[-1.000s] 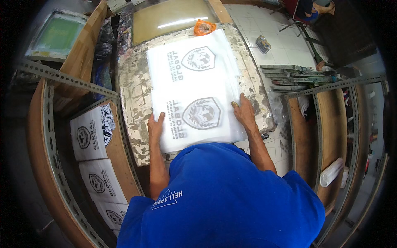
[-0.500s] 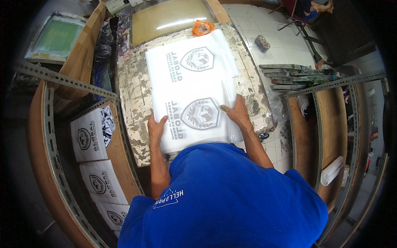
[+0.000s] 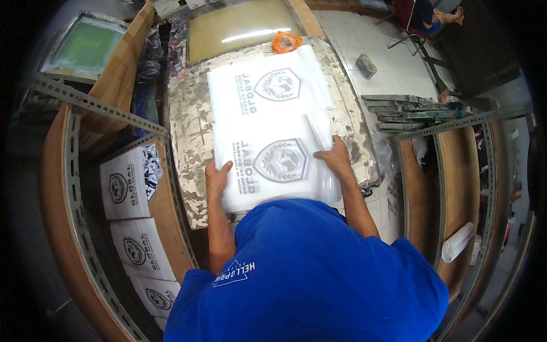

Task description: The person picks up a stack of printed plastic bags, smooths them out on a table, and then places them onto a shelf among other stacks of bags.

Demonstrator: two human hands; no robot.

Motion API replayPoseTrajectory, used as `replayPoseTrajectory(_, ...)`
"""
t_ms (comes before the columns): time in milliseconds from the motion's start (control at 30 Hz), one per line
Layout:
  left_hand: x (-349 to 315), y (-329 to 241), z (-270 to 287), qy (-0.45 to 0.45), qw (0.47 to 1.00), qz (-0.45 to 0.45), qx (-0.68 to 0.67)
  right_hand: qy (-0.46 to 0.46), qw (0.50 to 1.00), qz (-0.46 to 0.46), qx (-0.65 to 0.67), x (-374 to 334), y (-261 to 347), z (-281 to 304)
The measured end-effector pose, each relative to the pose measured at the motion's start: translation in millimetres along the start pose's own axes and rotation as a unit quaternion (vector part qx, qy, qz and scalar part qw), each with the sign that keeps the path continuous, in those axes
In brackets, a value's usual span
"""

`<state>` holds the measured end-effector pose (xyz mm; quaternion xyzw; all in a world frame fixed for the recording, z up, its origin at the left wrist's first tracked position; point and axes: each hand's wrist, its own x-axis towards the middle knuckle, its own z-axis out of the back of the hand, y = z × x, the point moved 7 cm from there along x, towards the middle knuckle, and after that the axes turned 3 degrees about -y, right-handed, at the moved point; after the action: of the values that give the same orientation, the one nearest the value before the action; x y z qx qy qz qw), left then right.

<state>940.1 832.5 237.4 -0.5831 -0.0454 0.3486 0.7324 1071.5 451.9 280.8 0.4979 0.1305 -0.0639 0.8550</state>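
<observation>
A stack of thin, translucent white sheets (image 3: 233, 125) lies on a worn, paint-flaked table. Two grey shield crests with mirrored lettering show on it, one at the far half and one at the near half. My left hand (image 3: 217, 176) holds the near left edge, its thumb on top. At the near right edge my right hand (image 3: 337, 161) grips the sheets, thumb over the upper side. Beside that thumb the right edge curls up in a loose fold. Most of the fingers of both hands are hidden at the edges.
Behind the sheets are an orange packet (image 3: 286, 42) and a framed yellowish screen (image 3: 245, 25). Metal-edged shelves flank me; the left shelf (image 3: 171, 208) carries printed white sheets, the right one a white roll (image 3: 457, 242). A tin (image 3: 366, 66) stands on the floor. A seated person's legs show far right.
The view has shifted slightly, so the scene sits a little further right and lower. The sheets' right edge is curled up more beside my right thumb. Both hands keep their places.
</observation>
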Motion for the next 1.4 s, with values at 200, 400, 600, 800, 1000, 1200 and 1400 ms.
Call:
replayPoseTrajectory(200,-38.4,-49.0,15.6,-0.061,0.986,-0.111,-0.112,-0.040,0.988,0.088,0.121,-44.1,58.2,36.4)
replayPoseTrajectory(400,-50.2,-64.0,35.1,-0.128,0.955,-0.200,-0.176,-0.098,0.961,0.205,0.159,-57.1,35.8,45.6)
replayPoseTrajectory(600,-44.6,-46.2,14.4,-0.075,0.980,-0.143,-0.118,-0.068,0.979,0.164,0.100,-36.5,-12.0,20.9)
replayPoseTrajectory(800,-35.1,-79.1,15.0,-0.118,0.981,-0.128,-0.084,-0.080,0.977,0.151,0.125,-8.0,22.6,38.8)
replayPoseTrajectory(1000,31.9,-124.1,-1.9,0.002,0.995,-0.098,-0.038,0.009,0.993,0.054,0.103,61.4,104.4,41.3)
replayPoseTrajectory(1200,124.0,-154.3,-24.4,0.049,0.998,-0.040,-0.032,0.064,0.993,0.048,0.084,160.6,142.8,17.3)
replayPoseTrajectory(1400,186.4,-133.6,-37.5,0.034,0.999,0.013,-0.017,0.093,0.994,0.033,0.048,219.8,144.0,-3.7)
